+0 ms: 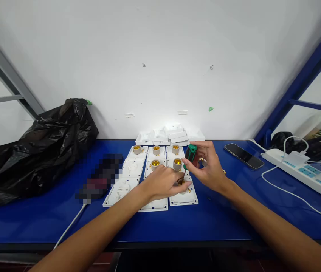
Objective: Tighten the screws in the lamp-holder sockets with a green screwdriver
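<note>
My right hand (208, 166) is closed on a green and black screwdriver (191, 152), held tilted with its shaft pointing down. The shaft reaches into a brass-lined lamp socket (181, 182) at the front right. Around that socket the fingers of my left hand (164, 182) are closed, hiding much of it. It sits on a white plate (184, 199). Behind my hands, more white plates (133, 168) lie in rows, several bearing sockets such as the round lamp socket (177, 163). The screwdriver's tip is hidden inside the socket.
White plastic parts (174, 135) are piled against the wall. A black plastic bag (64, 128) fills the left side, near a blurred dark device (103, 175) on a white cable. To the right lie a phone (244, 155) and a white power strip (304, 172) with cords.
</note>
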{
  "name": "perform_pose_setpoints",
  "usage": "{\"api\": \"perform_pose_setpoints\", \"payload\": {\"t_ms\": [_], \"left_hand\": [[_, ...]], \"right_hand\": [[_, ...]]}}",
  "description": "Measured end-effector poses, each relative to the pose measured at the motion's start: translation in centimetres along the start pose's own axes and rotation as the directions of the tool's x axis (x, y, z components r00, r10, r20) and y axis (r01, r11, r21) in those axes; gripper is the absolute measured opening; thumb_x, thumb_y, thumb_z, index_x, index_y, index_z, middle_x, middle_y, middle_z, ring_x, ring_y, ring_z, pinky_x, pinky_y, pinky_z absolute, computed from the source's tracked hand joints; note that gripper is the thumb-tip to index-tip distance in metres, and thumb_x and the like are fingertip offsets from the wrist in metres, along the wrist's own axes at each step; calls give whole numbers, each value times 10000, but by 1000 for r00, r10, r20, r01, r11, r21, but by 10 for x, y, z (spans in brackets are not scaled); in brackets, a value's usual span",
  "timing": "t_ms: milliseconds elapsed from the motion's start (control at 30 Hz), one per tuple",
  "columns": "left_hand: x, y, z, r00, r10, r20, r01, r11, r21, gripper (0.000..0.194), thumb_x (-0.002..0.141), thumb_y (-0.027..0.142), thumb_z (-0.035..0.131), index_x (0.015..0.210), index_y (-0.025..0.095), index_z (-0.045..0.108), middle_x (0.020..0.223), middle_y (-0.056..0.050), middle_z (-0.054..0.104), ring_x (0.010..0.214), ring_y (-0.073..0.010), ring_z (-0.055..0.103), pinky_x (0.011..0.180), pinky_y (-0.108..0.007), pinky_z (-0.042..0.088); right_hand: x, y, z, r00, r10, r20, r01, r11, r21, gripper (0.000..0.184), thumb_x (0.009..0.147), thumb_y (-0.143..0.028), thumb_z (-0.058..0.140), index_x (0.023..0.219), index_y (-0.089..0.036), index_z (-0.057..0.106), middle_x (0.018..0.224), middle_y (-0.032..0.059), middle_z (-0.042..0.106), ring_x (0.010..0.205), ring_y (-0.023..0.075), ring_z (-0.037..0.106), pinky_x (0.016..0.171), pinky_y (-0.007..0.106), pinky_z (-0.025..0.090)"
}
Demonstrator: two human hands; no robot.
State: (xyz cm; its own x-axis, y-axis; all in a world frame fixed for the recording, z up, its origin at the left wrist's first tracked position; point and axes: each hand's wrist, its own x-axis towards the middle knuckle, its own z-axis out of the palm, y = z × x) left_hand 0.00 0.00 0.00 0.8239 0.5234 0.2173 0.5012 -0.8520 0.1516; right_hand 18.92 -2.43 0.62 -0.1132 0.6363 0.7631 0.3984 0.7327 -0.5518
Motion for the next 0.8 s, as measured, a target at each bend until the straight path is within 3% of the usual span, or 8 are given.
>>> {"api": "perform_pose_setpoints", "payload": {"t_ms": [133,267,500,667,800], "left_hand": [[8,-10,-3,996,86,2,-86,993,84,644,926,736,402,676,176,596,532,10,545,426,-118,451,469,-272,269],[17,-13,3,984,175,18,-175,971,164,683,832,826,445,636,184,575,489,10,496,422,-121,420,453,-277,238],[19,-9,3,987,143,73,-152,978,141,677,812,833,495,623,190,598,489,-1,520,459,-142,458,483,-286,255],[17,-12,2,991,128,43,-132,985,107,696,837,837,446,599,197,583,444,23,450,402,-125,382,469,-297,227],[17,-12,4,988,150,25,-152,984,98,710,850,841,414,593,199,577,432,25,436,386,-120,343,463,-308,204]], "right_hand": [[-1,-1,-1,999,-50,-3,50,999,-12,491,871,-236,747,1266,-312,464,819,-52,575,573,94,530,475,254,453],[-1,-2,-3,998,-55,-4,55,998,-14,468,878,-229,743,1243,-316,462,823,-48,571,597,106,567,481,261,473],[-3,-2,-5,995,-91,-30,89,994,-56,502,879,-196,734,1281,-321,461,832,-43,554,612,120,596,472,270,500],[0,-2,-7,971,-131,-200,124,991,-44,479,873,-186,721,1290,-301,516,934,5,560,645,132,615,495,307,528],[9,-5,-16,927,-148,-345,147,989,-28,316,921,-181,638,1213,-274,563,750,-40,501,480,95,498,417,286,415]]}}
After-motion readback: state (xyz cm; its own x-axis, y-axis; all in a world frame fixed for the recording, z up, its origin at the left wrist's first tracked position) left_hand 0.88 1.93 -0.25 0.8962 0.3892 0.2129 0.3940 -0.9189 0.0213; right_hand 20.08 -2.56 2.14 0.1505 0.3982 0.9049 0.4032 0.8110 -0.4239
